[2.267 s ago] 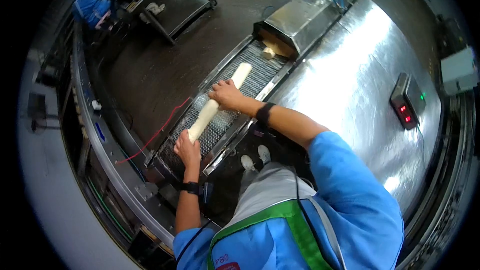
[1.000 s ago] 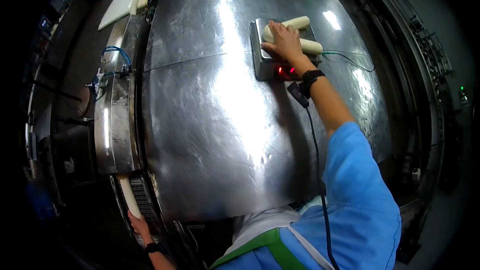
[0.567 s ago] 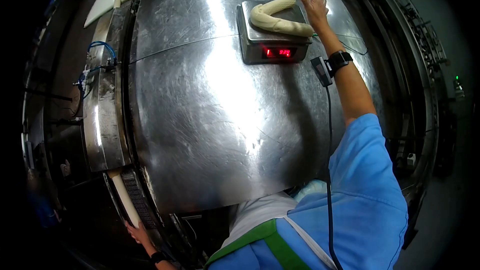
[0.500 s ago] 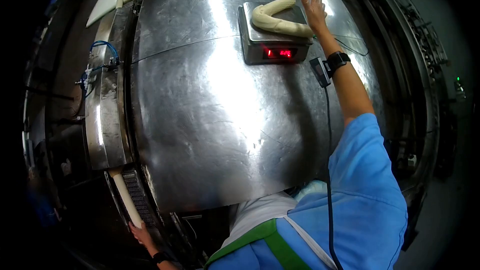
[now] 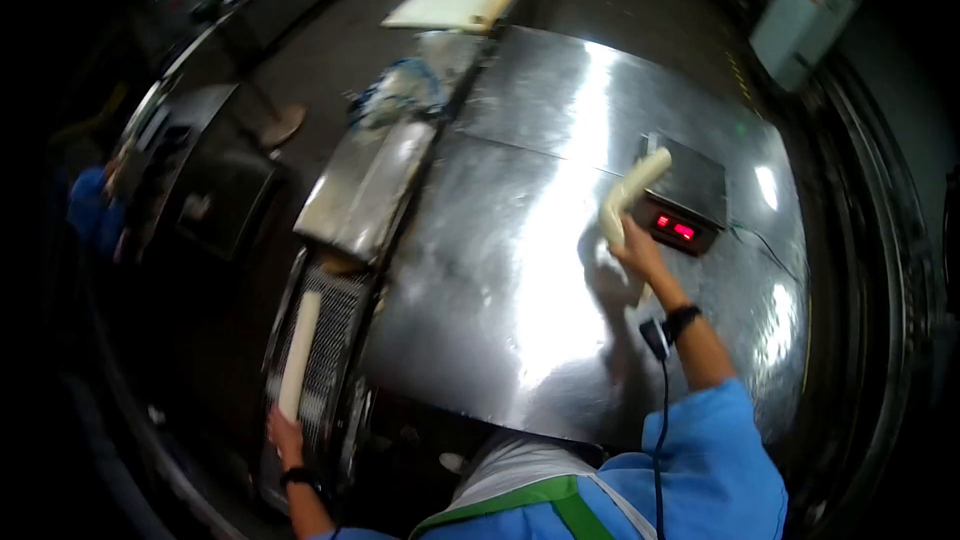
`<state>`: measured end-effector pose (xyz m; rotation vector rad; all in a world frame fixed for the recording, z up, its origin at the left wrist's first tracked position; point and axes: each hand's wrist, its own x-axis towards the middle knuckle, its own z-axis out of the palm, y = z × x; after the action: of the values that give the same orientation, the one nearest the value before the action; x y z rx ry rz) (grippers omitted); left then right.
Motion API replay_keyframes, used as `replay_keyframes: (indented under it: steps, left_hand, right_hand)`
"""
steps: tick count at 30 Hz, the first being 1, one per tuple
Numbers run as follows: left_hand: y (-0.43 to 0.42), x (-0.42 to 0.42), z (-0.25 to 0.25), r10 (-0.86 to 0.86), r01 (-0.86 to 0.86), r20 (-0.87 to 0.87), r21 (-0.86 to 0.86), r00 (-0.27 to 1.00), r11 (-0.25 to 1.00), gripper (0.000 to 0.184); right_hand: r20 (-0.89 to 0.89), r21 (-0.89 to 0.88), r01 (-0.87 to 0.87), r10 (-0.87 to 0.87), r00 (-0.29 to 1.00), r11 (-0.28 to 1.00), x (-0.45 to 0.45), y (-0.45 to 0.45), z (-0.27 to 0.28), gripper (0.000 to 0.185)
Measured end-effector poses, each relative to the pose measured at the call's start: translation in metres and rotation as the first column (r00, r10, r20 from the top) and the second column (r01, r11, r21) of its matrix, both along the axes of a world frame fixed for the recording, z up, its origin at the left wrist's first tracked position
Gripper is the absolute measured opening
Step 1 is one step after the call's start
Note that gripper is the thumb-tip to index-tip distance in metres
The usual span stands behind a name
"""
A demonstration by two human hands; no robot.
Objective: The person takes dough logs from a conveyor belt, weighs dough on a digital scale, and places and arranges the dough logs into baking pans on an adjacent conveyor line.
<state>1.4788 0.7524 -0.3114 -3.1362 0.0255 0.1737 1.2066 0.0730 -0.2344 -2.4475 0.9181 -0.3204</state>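
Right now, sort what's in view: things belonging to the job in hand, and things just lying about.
Apparently part of the job:
bent pale roll, in the right hand
straight pale roll, at the left hand
belt under it
scale with red digits

Apparently just standing about:
white cabinet
round stand base

The steel table [image 5: 470, 290] gives passage left of the bent roll [image 5: 624, 197]; rightward, scale [image 5: 692, 183] and apparent cord [image 5: 767, 243] obstruct.

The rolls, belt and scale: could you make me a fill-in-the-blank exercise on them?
The bent roll is in the ____ hand.
The left hand touches the straight roll, which lies on the mesh ____.
The scale shows ____ digits.
The scale stands on the metal ____.
Missing words: right; belt; red; table.
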Motion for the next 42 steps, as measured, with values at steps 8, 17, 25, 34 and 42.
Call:
replay_keyframes:
  steps: [8,17,25,34,42]
  left_hand:
    - [0.026,-0.048,0.041,-0.096,0.147,0.211,-0.243,0.973,0.959,0.038]
    - [0.057,-0.083,0.084,-0.267,-0.542,-0.476,-0.780,0.838,-0.312,0.028]
    - [0.094,-0.138,0.170,-0.217,-0.418,-0.383,-0.586,0.898,-0.694,0.019]
    - [0.194,-0.231,0.270,0.467,0.385,0.117,-0.751,0.877,-0.536,0.055]
    - [0.292,-0.369,0.312,0.875,0.629,0.452,-0.734,0.173,0.255,0.046]
  right_hand:
    - [-0.230,-0.244,-0.113,0.056,0.972,0.963,-0.013,0.163,-0.046,0.060]
    - [-0.201,-0.375,-0.191,0.122,0.972,0.907,-0.045,0.144,-0.110,0.064]
    - [0.202,0.821,-0.228,0.107,0.973,0.523,0.040,0.264,0.014,0.048]
    - [0.410,0.819,-0.512,0.360,0.838,0.259,0.184,0.428,0.124,0.047]
    - [0.697,0.688,-0.576,0.624,0.355,-0.441,0.204,0.659,0.209,0.055]
